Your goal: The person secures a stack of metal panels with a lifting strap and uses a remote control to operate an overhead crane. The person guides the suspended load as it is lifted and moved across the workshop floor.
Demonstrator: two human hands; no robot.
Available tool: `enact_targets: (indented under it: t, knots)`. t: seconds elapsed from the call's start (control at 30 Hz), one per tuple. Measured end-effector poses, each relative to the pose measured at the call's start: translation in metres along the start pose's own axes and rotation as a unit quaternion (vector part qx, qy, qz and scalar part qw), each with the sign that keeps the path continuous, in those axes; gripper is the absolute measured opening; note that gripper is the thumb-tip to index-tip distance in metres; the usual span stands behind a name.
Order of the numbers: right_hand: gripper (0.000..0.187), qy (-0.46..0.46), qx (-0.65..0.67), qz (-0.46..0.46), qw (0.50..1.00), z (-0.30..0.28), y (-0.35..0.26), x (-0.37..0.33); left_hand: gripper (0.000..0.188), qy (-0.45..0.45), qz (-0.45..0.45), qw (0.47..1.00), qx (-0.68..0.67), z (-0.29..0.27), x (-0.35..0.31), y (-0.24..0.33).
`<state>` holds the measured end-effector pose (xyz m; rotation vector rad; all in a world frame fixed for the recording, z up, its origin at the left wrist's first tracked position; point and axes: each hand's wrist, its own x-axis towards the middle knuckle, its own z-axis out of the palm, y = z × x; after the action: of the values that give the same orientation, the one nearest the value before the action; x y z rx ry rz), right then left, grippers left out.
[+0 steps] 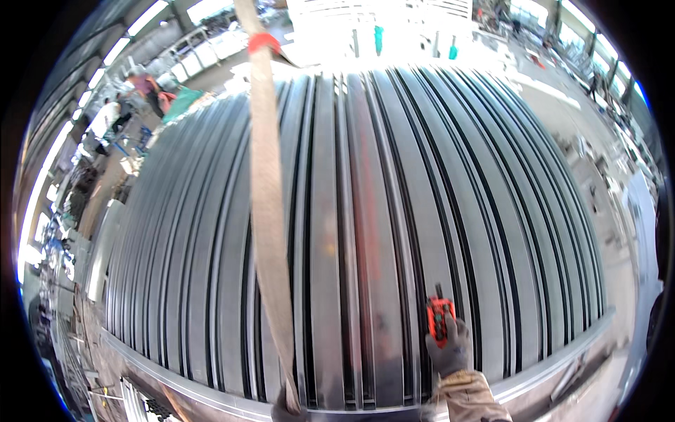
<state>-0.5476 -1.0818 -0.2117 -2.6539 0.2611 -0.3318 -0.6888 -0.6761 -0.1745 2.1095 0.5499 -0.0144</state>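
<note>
A grey work glove covers my right hand (452,349), which is wrapped round an orange-red handheld remote control (440,322) with dark buttons and a short black stub on top. My left hand (287,406), dark-gloved and partly cut off by the lower edge, grips the lower end of a beige webbing sling (266,176). That sling runs up past the top of the view and has a red band near its upper part. Beneath both hands lies a wide bed of long grey metal profiles (327,211), side by side with dark gaps between them.
A pale metal rail (211,395) crosses the near ends of the profiles. Bright white stacked material (380,35) stands at the far end. Two people (109,119) are at the far left beside a green sheet (181,104). Concrete floor (562,116) borders the right side.
</note>
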Motion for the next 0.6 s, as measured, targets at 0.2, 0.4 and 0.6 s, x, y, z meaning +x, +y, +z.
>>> enact_targets:
  t: [0.2,0.4,0.6]
  knots:
    - [0.071,-0.047,-0.016,-0.007,0.999,-0.001,-0.006,0.008,0.071,-0.023,-0.023,0.999,0.006,-0.022,-0.021,0.007]
    - [0.068,-0.037,-0.036,-0.017,0.998,-0.003,-0.007,0.005,0.071,-0.009,0.018,0.999,-0.036,-0.023,-0.021,0.006]
    - [0.069,-0.070,-0.026,-0.006,0.997,-0.009,-0.017,0.007,0.071,-0.093,-0.043,0.995,-0.011,-0.037,0.000,0.021]
